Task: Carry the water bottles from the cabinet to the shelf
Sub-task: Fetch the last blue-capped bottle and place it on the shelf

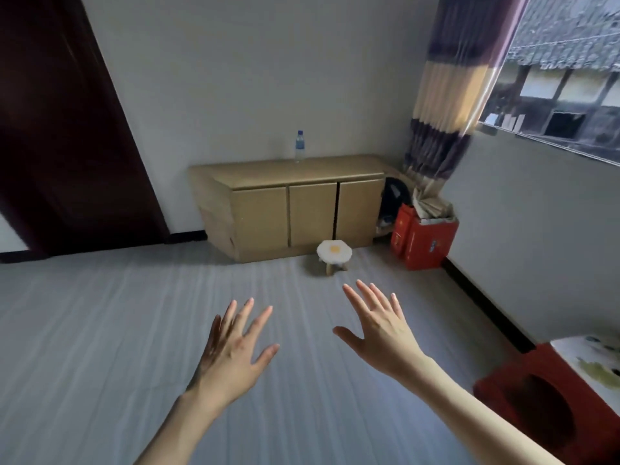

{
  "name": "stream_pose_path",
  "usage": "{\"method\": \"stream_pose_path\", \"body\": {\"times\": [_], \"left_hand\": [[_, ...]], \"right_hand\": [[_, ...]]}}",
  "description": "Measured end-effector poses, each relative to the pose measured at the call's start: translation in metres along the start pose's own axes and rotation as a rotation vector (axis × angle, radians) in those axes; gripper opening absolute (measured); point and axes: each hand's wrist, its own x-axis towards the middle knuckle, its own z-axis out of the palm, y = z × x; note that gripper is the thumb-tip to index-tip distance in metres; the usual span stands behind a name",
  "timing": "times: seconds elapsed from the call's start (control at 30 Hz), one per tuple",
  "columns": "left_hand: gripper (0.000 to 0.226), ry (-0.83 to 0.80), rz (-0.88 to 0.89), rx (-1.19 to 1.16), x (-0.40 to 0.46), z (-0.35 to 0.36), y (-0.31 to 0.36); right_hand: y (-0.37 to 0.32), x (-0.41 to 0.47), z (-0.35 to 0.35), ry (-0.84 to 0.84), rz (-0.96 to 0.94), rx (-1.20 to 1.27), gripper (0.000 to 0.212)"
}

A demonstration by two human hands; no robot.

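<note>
A clear water bottle (299,146) with a blue cap stands upright on top of a low tan cabinet (261,209) against the far wall. The cabinet's three doors are closed. My left hand (235,350) and my right hand (379,327) are stretched out in front of me over the floor, fingers spread and straight, holding nothing. Both hands are well short of the cabinet. No shelf is in sight.
A small white stool (334,255) stands on the grey floor in front of the cabinet. Red boxes (423,241) sit in the corner under a striped curtain (446,95). A dark door (57,135) is at the left, and a red piece of furniture (543,401) at the lower right.
</note>
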Motion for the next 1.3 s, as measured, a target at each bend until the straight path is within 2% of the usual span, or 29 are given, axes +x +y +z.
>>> {"method": "stream_pose_path", "body": {"times": [0.17, 0.33, 0.47, 0.57, 0.7, 0.8, 1.0, 1.13, 1.3], "left_hand": [[0.108, -0.031, -0.040, -0.045, 0.112, 0.015, -0.040], [0.110, 0.047, -0.037, -0.060, 0.246, 0.003, -0.082], [0.095, 0.089, -0.020, -0.034, 0.346, -0.010, -0.100], [0.084, 0.068, -0.001, -0.036, 0.413, -0.003, -0.108], [0.085, 0.027, -0.007, -0.010, 0.494, 0.017, -0.120], [0.096, 0.026, -0.018, 0.004, 0.557, 0.033, -0.127], [0.082, 0.107, -0.109, -0.060, 0.683, 0.042, -0.132], [0.092, 0.088, -0.131, -0.034, 0.750, 0.046, -0.146], [0.086, 0.030, -0.165, -0.052, 0.836, 0.058, -0.166]], "right_hand": [[0.024, 0.122, 0.021, 0.002, -0.007, -0.015, 0.074], [0.044, 0.258, 0.014, 0.060, 0.016, 0.004, 0.073], [0.065, 0.348, 0.004, 0.111, 0.022, 0.005, 0.070], [0.090, 0.408, 0.010, 0.100, 0.054, 0.002, 0.070], [0.126, 0.484, 0.022, 0.058, 0.076, 0.012, 0.071], [0.155, 0.550, 0.028, 0.021, 0.067, -0.011, 0.070], [0.197, 0.683, 0.034, 0.022, -0.013, 0.005, 0.071], [0.213, 0.758, 0.035, 0.011, -0.045, 0.033, 0.072], [0.237, 0.848, 0.045, -0.006, -0.064, 0.042, 0.081]]}}
